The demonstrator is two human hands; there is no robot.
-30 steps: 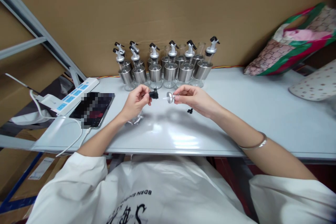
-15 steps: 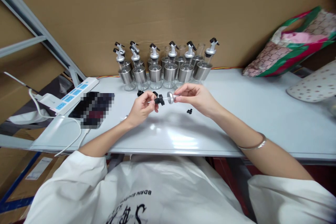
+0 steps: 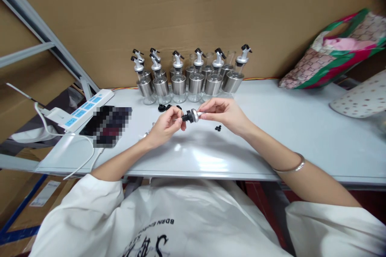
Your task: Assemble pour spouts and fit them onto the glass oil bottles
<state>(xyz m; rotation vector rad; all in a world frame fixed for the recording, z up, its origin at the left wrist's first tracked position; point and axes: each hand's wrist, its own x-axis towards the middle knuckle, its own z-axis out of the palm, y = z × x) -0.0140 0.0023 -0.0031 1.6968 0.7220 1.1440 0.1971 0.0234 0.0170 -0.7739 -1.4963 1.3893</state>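
Note:
Between my two hands, above the table, is a silver pour spout (image 3: 195, 115) with a ribbed black stopper (image 3: 188, 116) pressed up against its round collar. My left hand (image 3: 165, 126) pinches the stopper's end from the left. From the right, my right hand (image 3: 226, 115) grips the spout's narrow end; the fingers hide much of it. Just behind my left hand lie several loose black stoppers (image 3: 162, 108). A few tiny black pieces (image 3: 218, 128) rest below my right hand, and partly hidden clear or silver parts (image 3: 146, 133) sit beside my left wrist.
Several glass-and-steel bottles (image 3: 196, 82), most topped with spouts, stand at the back by a cardboard wall (image 3: 193, 8). To the left are a power strip (image 3: 87, 110) and a phone-like dark device (image 3: 105, 126). A patterned bag (image 3: 313, 62) and a dotted white object (image 3: 360, 94) are at right.
The black stopper has slid right along the stem to the silver collar, closing the gap that showed before. My left hand has shifted slightly right.

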